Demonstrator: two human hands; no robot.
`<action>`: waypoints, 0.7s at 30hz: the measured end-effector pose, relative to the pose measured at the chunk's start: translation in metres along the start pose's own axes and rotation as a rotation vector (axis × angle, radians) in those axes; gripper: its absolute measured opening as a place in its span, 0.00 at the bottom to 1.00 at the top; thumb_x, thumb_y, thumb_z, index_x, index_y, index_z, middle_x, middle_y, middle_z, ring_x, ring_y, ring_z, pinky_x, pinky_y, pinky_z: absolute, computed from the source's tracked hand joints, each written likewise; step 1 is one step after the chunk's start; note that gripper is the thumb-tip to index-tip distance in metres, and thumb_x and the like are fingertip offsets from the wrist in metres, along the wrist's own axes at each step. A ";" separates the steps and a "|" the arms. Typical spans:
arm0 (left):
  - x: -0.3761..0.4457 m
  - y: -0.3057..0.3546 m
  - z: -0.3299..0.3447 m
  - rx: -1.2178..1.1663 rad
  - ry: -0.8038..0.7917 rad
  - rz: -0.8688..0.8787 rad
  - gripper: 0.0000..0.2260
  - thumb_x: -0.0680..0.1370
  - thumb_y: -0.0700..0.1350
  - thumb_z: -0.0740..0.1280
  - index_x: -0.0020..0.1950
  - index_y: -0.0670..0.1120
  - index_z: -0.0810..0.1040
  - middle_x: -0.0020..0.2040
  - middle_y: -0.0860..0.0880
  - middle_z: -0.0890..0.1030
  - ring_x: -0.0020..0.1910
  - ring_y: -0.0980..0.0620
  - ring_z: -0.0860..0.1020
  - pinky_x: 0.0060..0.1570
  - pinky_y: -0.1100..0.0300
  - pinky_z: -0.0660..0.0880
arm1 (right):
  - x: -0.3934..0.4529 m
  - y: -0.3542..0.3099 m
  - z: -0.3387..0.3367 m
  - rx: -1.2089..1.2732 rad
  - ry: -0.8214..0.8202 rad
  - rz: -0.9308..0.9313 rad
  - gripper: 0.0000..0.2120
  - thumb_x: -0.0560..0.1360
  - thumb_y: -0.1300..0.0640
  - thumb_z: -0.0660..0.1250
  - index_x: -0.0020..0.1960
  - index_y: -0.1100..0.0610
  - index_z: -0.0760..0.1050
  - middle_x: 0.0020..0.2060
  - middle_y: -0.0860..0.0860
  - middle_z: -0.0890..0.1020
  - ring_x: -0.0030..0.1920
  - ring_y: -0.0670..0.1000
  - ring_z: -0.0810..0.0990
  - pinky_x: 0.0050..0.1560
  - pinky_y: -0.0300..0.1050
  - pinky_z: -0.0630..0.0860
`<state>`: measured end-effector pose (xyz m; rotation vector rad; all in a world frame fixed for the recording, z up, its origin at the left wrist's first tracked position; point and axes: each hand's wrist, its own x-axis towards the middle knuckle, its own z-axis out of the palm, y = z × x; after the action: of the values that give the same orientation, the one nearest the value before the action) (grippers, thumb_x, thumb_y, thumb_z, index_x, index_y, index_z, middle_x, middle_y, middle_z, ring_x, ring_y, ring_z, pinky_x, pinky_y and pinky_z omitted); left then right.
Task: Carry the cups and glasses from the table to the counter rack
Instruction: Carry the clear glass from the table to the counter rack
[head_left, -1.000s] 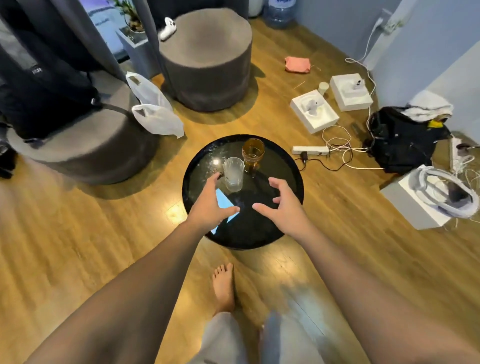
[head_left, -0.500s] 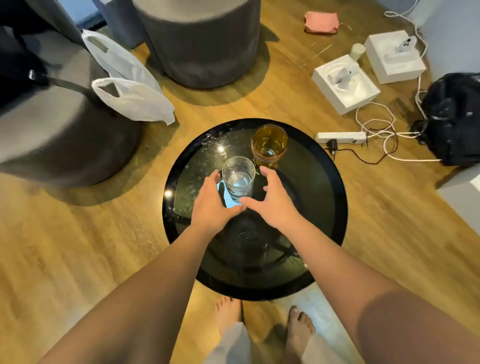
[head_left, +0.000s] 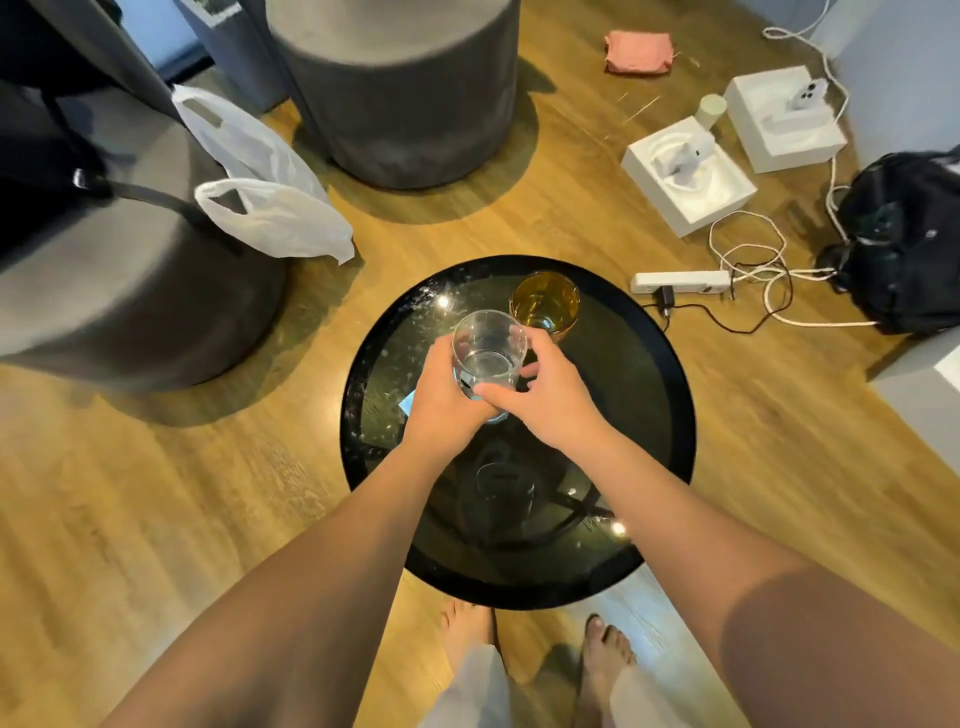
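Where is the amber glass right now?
The amber glass stands on the round black table at its far side, just behind the clear glass held in both hands.

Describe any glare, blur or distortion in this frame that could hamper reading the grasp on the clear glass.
Head view: bright glare spots on the black glass table; wide-angle bending at the edges; upper-left corner motion-blurred. The clear glass stays sharp, gripped by the left hand and right hand.

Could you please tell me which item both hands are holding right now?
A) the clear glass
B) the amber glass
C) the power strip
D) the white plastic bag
A: the left hand and right hand both wrap around the clear glass, while the amber glass stands untouched on the round black table.
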<state>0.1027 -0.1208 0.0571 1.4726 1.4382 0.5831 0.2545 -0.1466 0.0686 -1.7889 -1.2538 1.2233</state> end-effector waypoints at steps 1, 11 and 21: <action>-0.004 0.013 -0.004 -0.014 0.000 0.005 0.34 0.66 0.47 0.80 0.65 0.64 0.67 0.59 0.62 0.75 0.58 0.66 0.76 0.50 0.75 0.73 | -0.005 -0.013 -0.008 -0.005 0.012 -0.011 0.39 0.64 0.37 0.77 0.70 0.39 0.65 0.59 0.36 0.74 0.54 0.34 0.76 0.43 0.28 0.72; -0.050 0.264 -0.034 -0.038 0.007 0.248 0.39 0.67 0.51 0.81 0.70 0.60 0.61 0.66 0.53 0.72 0.64 0.53 0.75 0.63 0.49 0.78 | -0.086 -0.209 -0.165 0.038 0.257 -0.174 0.34 0.62 0.30 0.72 0.62 0.41 0.66 0.59 0.42 0.77 0.57 0.43 0.78 0.50 0.38 0.77; -0.128 0.507 -0.037 -0.165 -0.075 0.530 0.35 0.65 0.48 0.83 0.62 0.65 0.64 0.58 0.62 0.77 0.56 0.64 0.80 0.46 0.70 0.79 | -0.196 -0.356 -0.336 -0.006 0.331 -0.357 0.47 0.66 0.37 0.77 0.76 0.46 0.57 0.67 0.45 0.73 0.61 0.45 0.75 0.44 0.30 0.72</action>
<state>0.2911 -0.1509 0.5456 1.7256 0.9104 0.9335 0.4173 -0.1992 0.5678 -1.6019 -1.3064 0.6941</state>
